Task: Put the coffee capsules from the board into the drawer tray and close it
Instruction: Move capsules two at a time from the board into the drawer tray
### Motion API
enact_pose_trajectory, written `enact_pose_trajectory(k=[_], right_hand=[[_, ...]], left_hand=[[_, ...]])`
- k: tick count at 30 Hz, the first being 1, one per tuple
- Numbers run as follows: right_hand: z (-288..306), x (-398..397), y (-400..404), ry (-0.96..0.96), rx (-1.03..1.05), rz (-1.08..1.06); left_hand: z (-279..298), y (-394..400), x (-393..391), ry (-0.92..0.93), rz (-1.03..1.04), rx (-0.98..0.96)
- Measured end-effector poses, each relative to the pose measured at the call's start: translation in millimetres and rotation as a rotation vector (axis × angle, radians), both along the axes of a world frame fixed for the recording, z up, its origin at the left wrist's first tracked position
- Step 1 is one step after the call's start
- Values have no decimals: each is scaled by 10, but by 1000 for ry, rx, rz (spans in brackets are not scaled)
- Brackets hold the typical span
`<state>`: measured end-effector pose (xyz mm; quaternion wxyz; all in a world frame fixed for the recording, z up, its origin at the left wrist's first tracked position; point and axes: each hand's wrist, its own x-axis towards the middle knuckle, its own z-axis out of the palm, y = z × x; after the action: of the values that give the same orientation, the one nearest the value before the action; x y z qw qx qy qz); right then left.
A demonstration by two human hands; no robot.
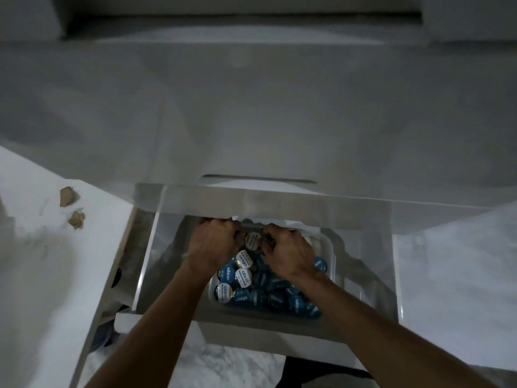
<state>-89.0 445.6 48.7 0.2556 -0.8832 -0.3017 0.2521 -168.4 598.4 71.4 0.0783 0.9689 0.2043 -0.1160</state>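
Two hands reach down into an open drawer, side by side, backs up. Left hand [214,242]: fingers curled under at the far end of the tray; what they grip is hidden beneath the knuckles, so I cannot tell whether they hold a capsule or the tray edge. Right hand [289,252]: fingers also curled downward, tips buried among the capsules near the far rim; hold not readable either. Between the two hands, one white-lidded capsule [252,238] sits lid up, just beside both sets of knuckles.

Coffee capsules [251,287]: a heap in the clear tray [330,247], mostly blue lids with a few white ones on the left side, printed lettering on the lids. Some lie flat, some tilted. Tray rests inside the drawer [279,329], which stands pulled out from under the white countertop [251,107]. Forearms cross the drawer's near front.

Left of the drawer, on a white surface, two small brown torn scraps [68,196] lie near each other. Light is dim; far background blurred.
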Motion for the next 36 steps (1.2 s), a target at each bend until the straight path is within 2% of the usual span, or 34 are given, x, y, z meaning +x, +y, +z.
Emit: enact_pose_trajectory(k=[8,14,19,23,29,33,36], right_hand=[[159,1,-100,30,-4,10],[333,-26,-323,5,48,-61],[453,-68,-624,21,144,-209],[675,-66,-1058,-32,287,-303],[1056,240,-1996,-107,377,-511],[1086,771,-2639,-94,352,-646],[949,1289,-3043,-102,319,-678]], left_hand=[[48,-12,37,71,-4,-14],[123,-161,34,-9,-35,17],[96,-365,59,-147,-7,-149],[197,-884,169,-236,-63,-215],[685,-1832,496,-591,-228,-263],[859,-2564,969,-657,-345,-340],[828,-3072,1443,-617,-268,-398]])
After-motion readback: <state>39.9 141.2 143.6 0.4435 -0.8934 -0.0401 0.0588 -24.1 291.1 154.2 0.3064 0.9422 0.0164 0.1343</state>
